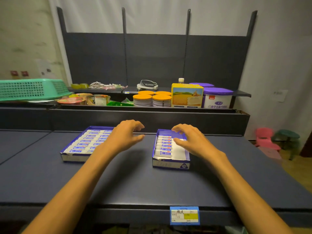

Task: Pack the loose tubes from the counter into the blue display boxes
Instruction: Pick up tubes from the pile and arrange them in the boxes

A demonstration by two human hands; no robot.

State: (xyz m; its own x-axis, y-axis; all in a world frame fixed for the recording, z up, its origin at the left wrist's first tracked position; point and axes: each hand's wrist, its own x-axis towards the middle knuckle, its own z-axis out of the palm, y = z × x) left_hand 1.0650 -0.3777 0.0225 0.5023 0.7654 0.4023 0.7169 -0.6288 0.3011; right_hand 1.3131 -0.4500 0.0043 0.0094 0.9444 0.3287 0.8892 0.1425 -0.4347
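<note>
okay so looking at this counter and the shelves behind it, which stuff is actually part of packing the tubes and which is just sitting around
Part of the job:
left blue display box, full of tubes
right blue display box, with one row of tubes
left hand and right hand, both holding nothing

Just lying about:
green basket
orange-lidded cans
yellow carton
purple-lidded tub
pink stool

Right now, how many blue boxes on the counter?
2. Left box, nearly full of tubes, partly under the left hand; right box, one column filled, under the right hand.
</note>
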